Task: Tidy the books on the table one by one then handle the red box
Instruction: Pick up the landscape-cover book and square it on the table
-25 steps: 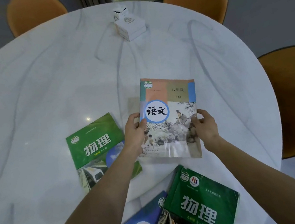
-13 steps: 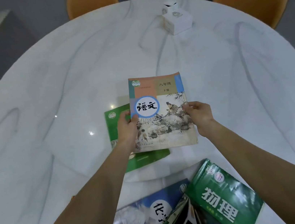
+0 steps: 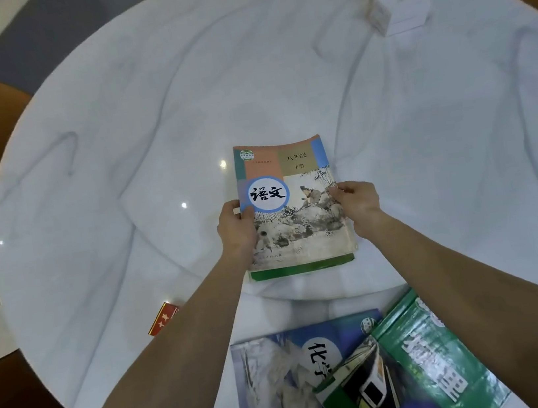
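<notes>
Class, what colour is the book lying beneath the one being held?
Green, an edge strip showing in the head view.

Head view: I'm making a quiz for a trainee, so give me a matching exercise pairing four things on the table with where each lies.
Things:
1. Chinese textbook
2. red box
3. white box
4. blue book

Places:
A. far right of the table
B. partly hidden behind the left forearm
C. held at both sides, on top of a green book
D. near edge, partly under another green book

Pairs: 1-C, 2-B, 3-A, 4-D
</notes>
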{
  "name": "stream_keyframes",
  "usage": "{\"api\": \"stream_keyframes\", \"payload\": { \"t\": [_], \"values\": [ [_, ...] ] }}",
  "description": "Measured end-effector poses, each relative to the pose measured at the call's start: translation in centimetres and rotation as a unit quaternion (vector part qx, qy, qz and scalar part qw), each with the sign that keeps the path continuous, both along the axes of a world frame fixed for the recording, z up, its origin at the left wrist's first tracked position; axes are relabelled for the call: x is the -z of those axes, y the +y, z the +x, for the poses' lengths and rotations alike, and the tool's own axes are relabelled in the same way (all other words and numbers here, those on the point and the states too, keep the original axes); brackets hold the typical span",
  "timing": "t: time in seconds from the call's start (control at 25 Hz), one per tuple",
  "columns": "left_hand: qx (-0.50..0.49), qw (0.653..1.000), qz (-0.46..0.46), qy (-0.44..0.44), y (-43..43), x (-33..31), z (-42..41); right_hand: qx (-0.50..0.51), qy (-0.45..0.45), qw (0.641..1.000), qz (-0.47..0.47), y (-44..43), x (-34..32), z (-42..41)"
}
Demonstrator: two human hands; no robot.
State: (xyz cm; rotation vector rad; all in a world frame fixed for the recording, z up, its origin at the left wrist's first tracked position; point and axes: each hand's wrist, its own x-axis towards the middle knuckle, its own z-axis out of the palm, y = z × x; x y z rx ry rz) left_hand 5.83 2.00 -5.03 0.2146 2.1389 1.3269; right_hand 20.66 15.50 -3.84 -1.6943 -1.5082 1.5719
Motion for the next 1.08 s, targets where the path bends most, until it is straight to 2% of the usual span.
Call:
{"api": "stream_keyframes", "payload": {
  "t": [0.16, 0.4, 0.6, 1.08],
  "values": [
    [0.04, 0.995, -0.037, 0.082, -0.3, 0.8, 0.3, -0.038, -0.057, 0.997, 0.046, -0.5, 1.1, -0.6],
    [0.1, 0.96, -0.158, 0.209, -0.5, 0.9, 0.8, -0.098, -0.148, 0.976, 0.128, -0.5, 1.9, -0.9],
    [0.137, 0.943, -0.212, 0.216, -0.9, 1.6, 1.3, -0.124, -0.214, 0.959, 0.14, -0.4, 1.9, -1.0],
    [0.23, 0.897, -0.294, 0.235, -0.7, 0.8, 0.6, -0.148, -0.27, 0.945, 0.113, -0.2, 1.4, -1.5]
  ]
}}
